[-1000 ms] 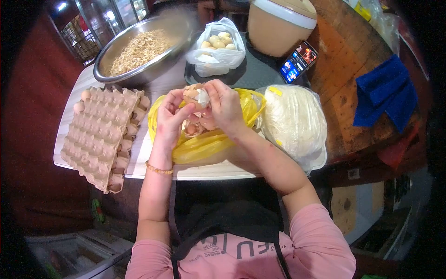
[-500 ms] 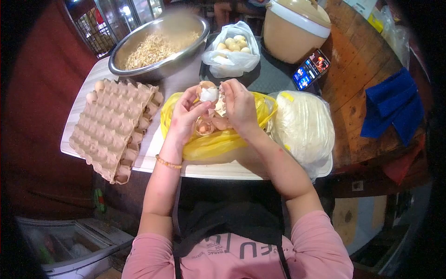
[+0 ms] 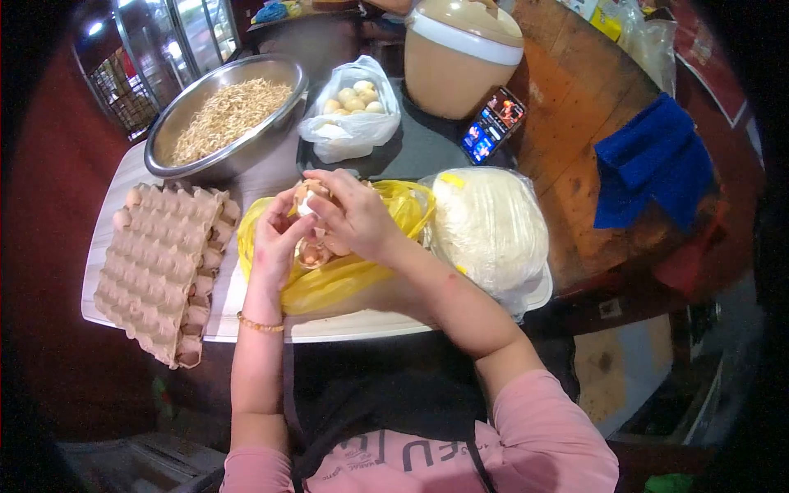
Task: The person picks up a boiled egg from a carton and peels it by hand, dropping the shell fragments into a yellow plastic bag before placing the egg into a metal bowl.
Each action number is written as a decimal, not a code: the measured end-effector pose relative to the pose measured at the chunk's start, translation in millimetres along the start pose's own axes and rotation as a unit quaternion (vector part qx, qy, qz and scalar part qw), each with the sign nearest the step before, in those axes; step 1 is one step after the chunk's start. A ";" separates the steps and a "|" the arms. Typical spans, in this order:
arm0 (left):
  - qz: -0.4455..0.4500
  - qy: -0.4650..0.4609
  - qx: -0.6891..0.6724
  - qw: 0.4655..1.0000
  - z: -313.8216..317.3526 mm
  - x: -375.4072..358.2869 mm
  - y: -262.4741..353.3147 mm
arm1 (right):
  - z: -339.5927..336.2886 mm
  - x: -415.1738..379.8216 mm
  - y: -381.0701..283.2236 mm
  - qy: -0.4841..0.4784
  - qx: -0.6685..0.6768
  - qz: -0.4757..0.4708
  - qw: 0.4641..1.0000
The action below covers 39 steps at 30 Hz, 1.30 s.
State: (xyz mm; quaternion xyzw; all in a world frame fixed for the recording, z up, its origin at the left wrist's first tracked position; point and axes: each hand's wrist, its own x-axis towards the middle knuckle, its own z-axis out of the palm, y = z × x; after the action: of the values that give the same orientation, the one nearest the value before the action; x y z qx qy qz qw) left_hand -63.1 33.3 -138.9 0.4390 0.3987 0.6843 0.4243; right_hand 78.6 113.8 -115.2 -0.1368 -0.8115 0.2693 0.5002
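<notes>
A partly peeled egg (image 3: 306, 203), white showing under brown shell, is held between both my hands above the open yellow plastic bag (image 3: 329, 285). My left hand (image 3: 277, 232) has its fingers curled round the egg's left side. My right hand (image 3: 353, 214) closes on the egg from the right and top, its fingers on the shell. Brown shell pieces (image 3: 313, 252) lie in the bag below my hands. Behind it, a white plastic bag (image 3: 339, 146) holds several pale eggs (image 3: 353, 102).
Egg cartons (image 3: 156, 263) with two eggs lie left. A metal bowl (image 3: 156, 170) of dry strands stands behind them. At the right are a wrapped white bundle (image 3: 491, 230), a leaning phone (image 3: 493, 125), a beige container (image 3: 460, 70) and a blue cloth (image 3: 655, 164).
The view has shifted, so the table's things appear further left. My right hand has come in from beside the egg and now covers part of it.
</notes>
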 end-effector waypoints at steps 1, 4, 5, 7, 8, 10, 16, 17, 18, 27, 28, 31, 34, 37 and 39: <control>-0.013 0.003 -0.012 1.000 -0.1 -0.1 0.8 | -0.3 0.3 0.8 -0.013 0.018 0.004 1.000; -0.016 -0.001 -0.019 1.000 -1.8 -1.2 0.2 | 0.1 0.8 1.8 -0.027 0.050 0.013 0.998; -0.016 -0.001 -0.022 1.000 -2.1 -0.9 -0.6 | 0.0 1.1 1.9 -0.026 0.050 0.010 0.998; -0.010 -0.005 -0.010 1.000 -2.5 0.1 -0.9 | 0.2 1.1 2.4 -0.026 0.049 0.007 0.998; -0.011 -0.004 -0.012 1.000 -2.0 0.1 0.8 | 0.4 0.4 2.6 -0.019 0.044 0.011 0.999; -0.022 -0.012 -0.005 1.000 0.5 -0.7 5.6 | 2.7 -0.5 3.9 -0.014 0.039 0.015 0.999; -0.018 -0.008 -0.015 1.000 5.6 -2.6 10.3 | 6.5 -2.7 4.7 0.021 0.017 0.017 0.999; -0.017 -0.007 -0.015 1.000 5.0 -2.3 9.7 | 7.0 -3.0 5.1 0.029 -0.007 0.009 1.000; -0.015 -0.009 -0.011 1.000 4.1 -1.7 7.9 | 7.3 -3.4 5.6 0.037 -0.031 0.001 0.999; -0.023 -0.007 -0.011 1.000 0.9 -0.5 2.5 | 4.4 -2.7 -1.7 0.072 -0.112 -0.035 0.990; -0.030 -0.017 -0.016 0.999 0.4 -0.5 2.6 | 4.2 -2.3 -1.8 0.072 -0.107 -0.036 0.991; -0.029 -0.020 -0.014 0.999 -0.3 -0.7 3.2 | 3.2 -1.2 -0.3 0.086 -0.113 -0.030 0.989; -0.033 -0.026 -0.011 0.999 2.6 -1.2 6.5 | 3.3 -2.0 4.5 0.096 -0.086 0.031 0.991; -0.039 -0.030 -0.021 0.999 3.6 -1.4 7.7 | 1.3 -0.9 5.2 0.111 -0.093 0.029 0.989; -0.041 -0.033 -0.030 0.998 3.3 -1.4 7.7 | 0.1 -0.1 5.3 0.114 -0.100 0.042 0.988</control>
State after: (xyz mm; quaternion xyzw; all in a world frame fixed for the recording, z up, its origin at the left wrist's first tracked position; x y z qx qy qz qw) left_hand -61.4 30.2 -131.3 0.4319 0.3815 0.6627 0.4783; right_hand 78.3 118.1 -118.3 -0.2499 -0.7657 0.1898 0.5615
